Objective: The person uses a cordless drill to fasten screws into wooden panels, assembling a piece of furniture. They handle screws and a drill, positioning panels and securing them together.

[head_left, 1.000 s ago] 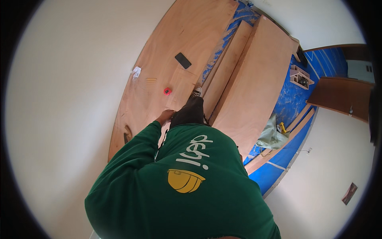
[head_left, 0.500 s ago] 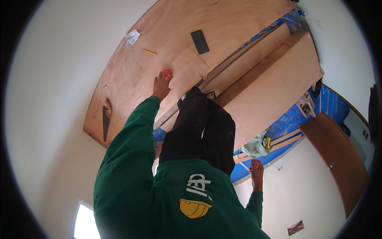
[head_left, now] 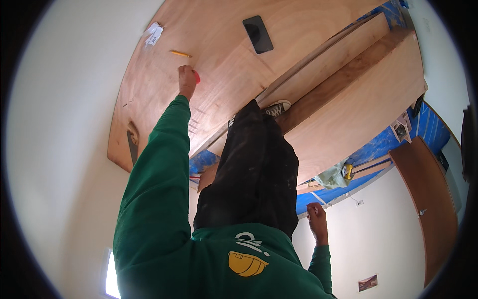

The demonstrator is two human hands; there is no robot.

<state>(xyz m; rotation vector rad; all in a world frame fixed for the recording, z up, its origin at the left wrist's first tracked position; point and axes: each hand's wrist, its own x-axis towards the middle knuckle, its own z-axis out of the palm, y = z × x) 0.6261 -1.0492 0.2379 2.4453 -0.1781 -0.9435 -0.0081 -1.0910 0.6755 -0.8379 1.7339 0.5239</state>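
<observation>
On the large wooden panel (head_left: 224, 65), my left hand (head_left: 186, 79) is closed around a small red object (head_left: 197, 77), mostly covered by the fingers, so its kind cannot be told. Just beyond that hand lies a yellow pencil (head_left: 180, 53). A black phone (head_left: 258, 34) rests farther to the right on the same panel. My right hand (head_left: 317, 220) hangs at my right side, away from the wood, fingers curled in; whether anything is in them is hidden. Short dark marks show on the panel beside my left forearm.
A handsaw (head_left: 132, 142) lies at the panel's left edge, partly behind my sleeve. White paper (head_left: 154, 34) is at the far left. Right of my legs stands a long wooden trough (head_left: 343, 65). Blue sheeting (head_left: 378, 149), a pale green bag (head_left: 332, 175) and a yellow tool (head_left: 347, 172) lie beyond.
My left hand has moved farther out and left over the panel with the red object, nearer the pencil. The view has shifted, and one shoe shows more. My right hand stays curled at my side.
</observation>
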